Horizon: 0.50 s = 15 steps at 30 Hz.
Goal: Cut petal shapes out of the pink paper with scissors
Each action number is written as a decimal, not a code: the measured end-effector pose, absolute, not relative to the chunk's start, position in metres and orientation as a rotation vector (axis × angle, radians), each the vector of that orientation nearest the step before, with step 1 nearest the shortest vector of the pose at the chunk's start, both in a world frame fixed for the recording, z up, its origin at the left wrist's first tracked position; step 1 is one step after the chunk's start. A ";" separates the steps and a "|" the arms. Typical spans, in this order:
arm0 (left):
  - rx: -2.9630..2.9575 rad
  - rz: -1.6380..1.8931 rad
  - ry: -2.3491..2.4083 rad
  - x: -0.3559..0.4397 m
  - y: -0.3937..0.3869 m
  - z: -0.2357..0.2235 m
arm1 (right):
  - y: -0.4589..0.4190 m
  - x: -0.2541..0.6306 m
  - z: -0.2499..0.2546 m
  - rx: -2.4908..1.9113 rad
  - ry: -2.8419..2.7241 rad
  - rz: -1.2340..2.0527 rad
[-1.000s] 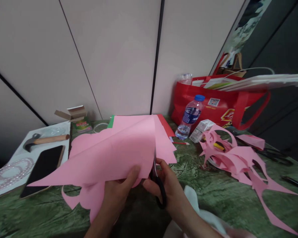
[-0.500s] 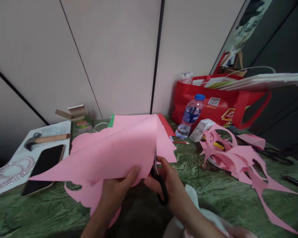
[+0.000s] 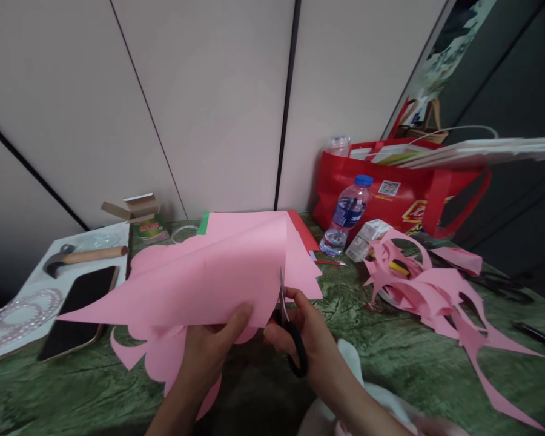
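Note:
A large folded sheet of pink paper [image 3: 209, 278] with scalloped cut edges is held up over the green table. My left hand [image 3: 209, 351] pinches its lower edge, thumb on top. My right hand [image 3: 306, 339] is closed round the black handles of a pair of scissors [image 3: 288, 327], blades pointing up into the paper's right edge. More pink, red and green sheets [image 3: 300, 233] lie flat behind the held sheet.
Pink paper offcuts [image 3: 431, 290] are heaped at the right. A water bottle [image 3: 345, 215], small carton [image 3: 367, 236] and red bag [image 3: 399, 194] stand behind. At the left lie a phone [image 3: 79, 312], hammer [image 3: 84, 257], beads [image 3: 13, 318] and an open box [image 3: 136, 212].
The pink sheet has turned slightly in my left hand and the cut scalloped part hangs lower at the left. The scissors have stayed at the paper's right edge.

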<state>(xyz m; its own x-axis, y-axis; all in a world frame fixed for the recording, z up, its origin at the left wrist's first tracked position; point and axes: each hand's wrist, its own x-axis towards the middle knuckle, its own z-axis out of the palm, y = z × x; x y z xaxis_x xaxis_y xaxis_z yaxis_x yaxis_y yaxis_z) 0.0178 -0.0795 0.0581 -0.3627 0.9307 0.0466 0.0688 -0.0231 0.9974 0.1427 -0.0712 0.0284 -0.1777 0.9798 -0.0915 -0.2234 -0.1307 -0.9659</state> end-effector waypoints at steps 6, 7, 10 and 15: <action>1.043 1.497 1.507 0.019 -0.080 0.059 | -0.072 0.142 0.029 -1.055 -1.138 1.479; 1.046 1.498 1.502 0.019 -0.080 0.059 | -0.072 0.142 0.030 -1.064 -1.145 1.472; 1.067 1.494 1.489 0.017 -0.079 0.058 | -0.072 0.142 0.033 -1.099 -1.158 1.466; 1.080 1.500 1.492 0.013 -0.077 0.056 | -0.073 0.141 0.036 -1.087 -1.128 1.477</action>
